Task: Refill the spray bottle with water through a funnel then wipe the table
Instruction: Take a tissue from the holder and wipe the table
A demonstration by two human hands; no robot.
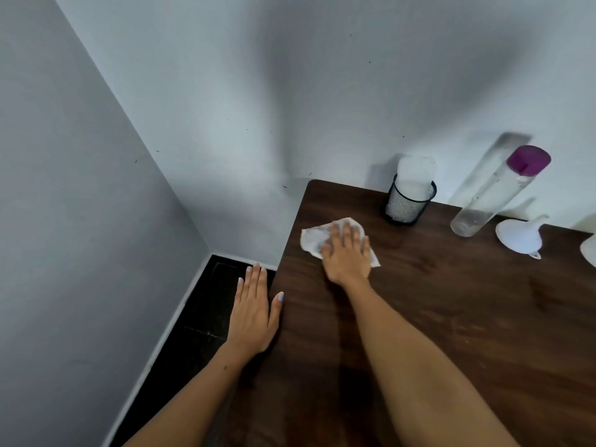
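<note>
I see my right hand lying flat on a crumpled white paper towel, fingers straight and spread, pressing it onto the dark wooden table near its far left corner. My left hand is flat too, fingers straight and together, at the table's left edge with the thumb against the edge; it holds nothing. Behind the towel, by the wall, stands a black mesh cup with something white in it. To its right a clear bottle with a purple cap stands upright, and just beside it a white funnel lies on the tabletop. At the frame's right edge I see part of a white object; I cannot tell what it is.
</note>
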